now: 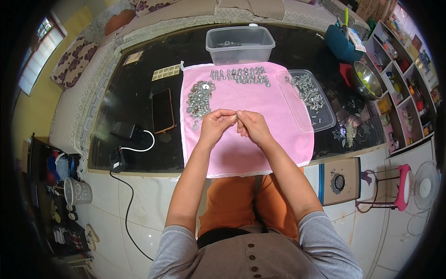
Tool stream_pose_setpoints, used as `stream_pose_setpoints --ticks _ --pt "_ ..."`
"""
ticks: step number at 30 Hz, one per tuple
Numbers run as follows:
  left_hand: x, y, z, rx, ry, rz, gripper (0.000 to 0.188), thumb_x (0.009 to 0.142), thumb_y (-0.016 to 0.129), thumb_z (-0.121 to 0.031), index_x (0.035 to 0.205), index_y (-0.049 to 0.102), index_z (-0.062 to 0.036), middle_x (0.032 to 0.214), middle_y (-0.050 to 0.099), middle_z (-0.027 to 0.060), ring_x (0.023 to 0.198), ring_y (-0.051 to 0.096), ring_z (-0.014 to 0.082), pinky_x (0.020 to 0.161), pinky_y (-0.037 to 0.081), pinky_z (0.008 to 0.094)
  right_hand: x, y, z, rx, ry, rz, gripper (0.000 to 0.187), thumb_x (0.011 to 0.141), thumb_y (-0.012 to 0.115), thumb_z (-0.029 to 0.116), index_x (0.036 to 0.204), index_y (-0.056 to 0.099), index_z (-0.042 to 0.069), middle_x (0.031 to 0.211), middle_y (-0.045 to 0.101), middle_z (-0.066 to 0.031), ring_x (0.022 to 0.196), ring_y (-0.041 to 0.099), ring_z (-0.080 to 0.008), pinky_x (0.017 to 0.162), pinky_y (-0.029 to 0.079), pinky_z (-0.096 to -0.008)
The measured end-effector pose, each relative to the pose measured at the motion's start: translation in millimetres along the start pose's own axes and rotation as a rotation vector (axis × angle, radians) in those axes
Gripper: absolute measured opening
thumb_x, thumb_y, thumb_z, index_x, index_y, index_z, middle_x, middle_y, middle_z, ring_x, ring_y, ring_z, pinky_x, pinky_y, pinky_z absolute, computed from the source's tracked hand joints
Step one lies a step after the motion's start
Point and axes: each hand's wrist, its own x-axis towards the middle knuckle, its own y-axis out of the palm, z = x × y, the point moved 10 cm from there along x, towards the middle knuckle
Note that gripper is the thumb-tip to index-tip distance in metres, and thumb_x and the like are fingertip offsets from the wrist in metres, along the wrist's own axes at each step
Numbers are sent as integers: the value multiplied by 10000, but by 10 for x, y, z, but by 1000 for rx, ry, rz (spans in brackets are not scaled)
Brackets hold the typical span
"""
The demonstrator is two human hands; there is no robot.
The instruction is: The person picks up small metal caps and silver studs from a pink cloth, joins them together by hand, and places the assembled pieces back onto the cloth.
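Over a pink cloth (251, 156), my left hand (216, 126) and my right hand (253, 125) meet fingertip to fingertip. Both are closed in a pinch around something small, mostly hidden by the fingers, so I cannot make out its kind. Beside my left hand lies a pile of round metal washers (199, 103). Beyond both hands, several small metal pieces like screws with washers (251, 74) stand in rows. To the right, a shallow clear plastic lid or tray (329, 122) contains loose screws (309, 93).
A clear plastic tub (240, 55) with metal pieces stands at the cloth's far edge. Left of the cloth are a phone (162, 110) and a power adapter with cables (126, 131). A steel bowl (367, 80) and a teal holder (343, 44) stand on the dark table's right.
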Motion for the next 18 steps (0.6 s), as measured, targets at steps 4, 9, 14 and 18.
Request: stream_pose_setpoints --ticks 4,9,14,18 --pt "-3 -11 -6 7 -4 -20 140 759 579 1 893 563 37 801 594 83 721 571 122 675 488 231 -29 -55 143 -43 -64 -162 367 849 447 335 646 509 35 533 510 -33 446 473 -84 379 370 -205" --pt "0 2 38 38 -27 1 143 761 578 -4 898 562 34 793 593 80 718 565 117 669 481 225 -19 -49 78 -59 0 -110 359 849 446 331 658 518 35 531 510 -34 430 463 -83 381 368 -205" --pt "8 -1 17 19 -21 -5 142 763 578 -10 898 562 32 781 591 74 693 560 112 658 478 221 -6 -32 63 -11 -38 -69 347 846 452 317 657 521 35 516 502 -31 421 449 -80 392 361 -207" --pt "13 -25 25 42 -21 -17 138 765 574 -8 896 562 32 784 591 74 695 560 111 658 478 221 -13 -26 103 -76 -36 -82 338 842 463 310 659 526 32 506 497 -25 416 436 -76 395 352 -212"
